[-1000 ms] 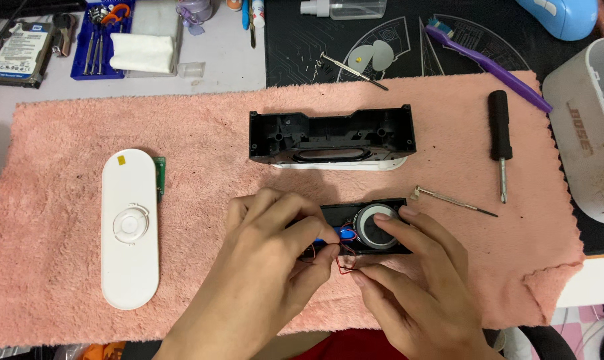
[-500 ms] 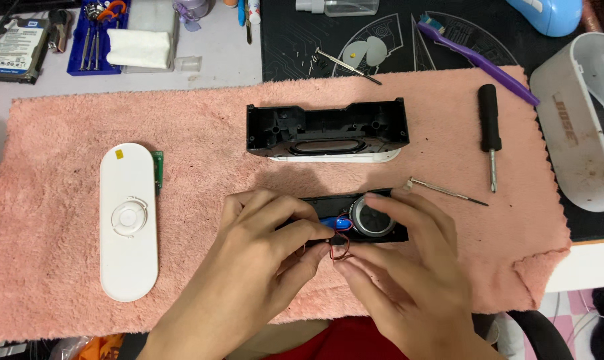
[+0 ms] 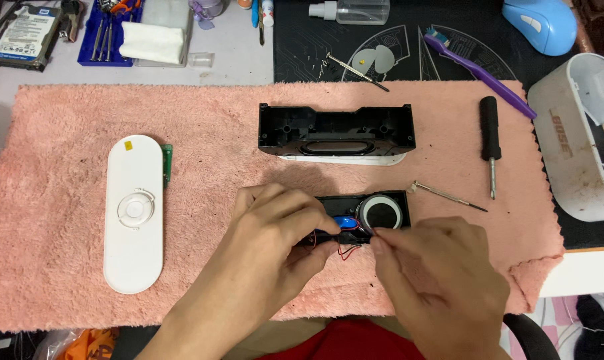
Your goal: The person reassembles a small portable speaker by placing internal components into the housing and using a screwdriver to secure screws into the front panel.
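1. While both hands work at the near middle of the pink towel (image 3: 62,133), a small black speaker module (image 3: 372,217) is held between them, lying on the towel just in front of the black housing shell (image 3: 335,130).
2. The left hand (image 3: 275,237) is closed around the module's left end, fingers curled over it.
3. The right hand (image 3: 442,273) is pinched shut at the module's lower edge, where thin red wires (image 3: 345,252) are seen; which part is pinched cannot be told.
4. A round driver and a blue part are seen on the module.
5. A white oval cover (image 3: 134,213) is laid well to the left.
6. A black-handled screwdriver (image 3: 490,140) and a thin metal tool (image 3: 445,195) are laid to the right.
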